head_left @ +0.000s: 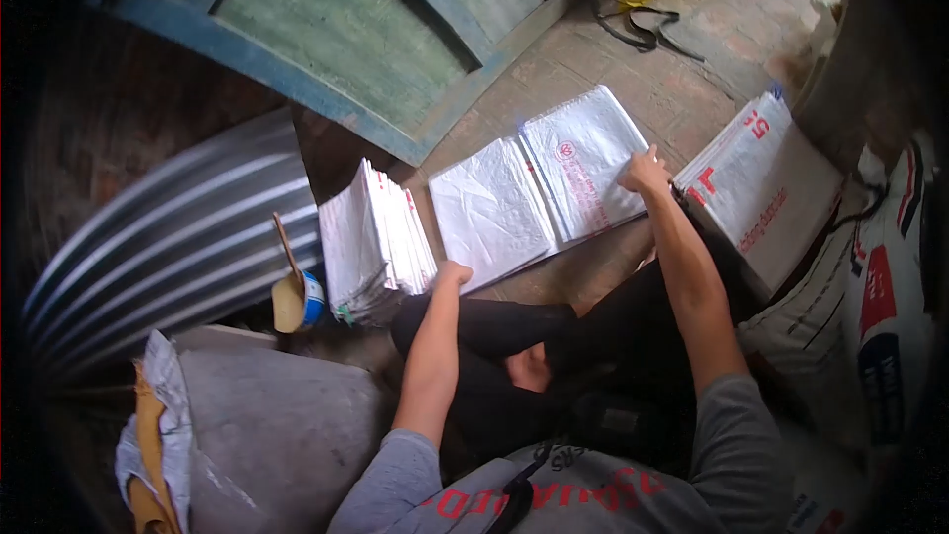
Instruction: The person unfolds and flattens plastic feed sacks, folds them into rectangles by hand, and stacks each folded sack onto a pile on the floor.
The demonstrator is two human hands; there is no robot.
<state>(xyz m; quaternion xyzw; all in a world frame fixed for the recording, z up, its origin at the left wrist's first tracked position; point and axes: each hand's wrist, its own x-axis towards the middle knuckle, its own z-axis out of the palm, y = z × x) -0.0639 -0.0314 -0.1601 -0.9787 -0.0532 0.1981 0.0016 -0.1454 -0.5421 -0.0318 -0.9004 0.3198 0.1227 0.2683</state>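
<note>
A white folded plastic sack (583, 163) with red print lies flat on the brick floor, its left part a plain white panel (491, 213). At the near left corner of that panel, my left hand (452, 277) has its fingers closed on the edge. My right hand (647, 173) pinches the right edge of the printed part. Left of the sack stands a pile of folded white sacks (381, 237). To the right is another stack of sacks (761, 193) with red lettering.
A blue-green wooden door panel (346, 49) leans at the top left, above corrugated metal sheet (188, 237). A blue and white can (299, 302) with a stick is beside the left pile. Filled sacks (875, 307) stand at the right. A black strap (643, 35) lies on the floor.
</note>
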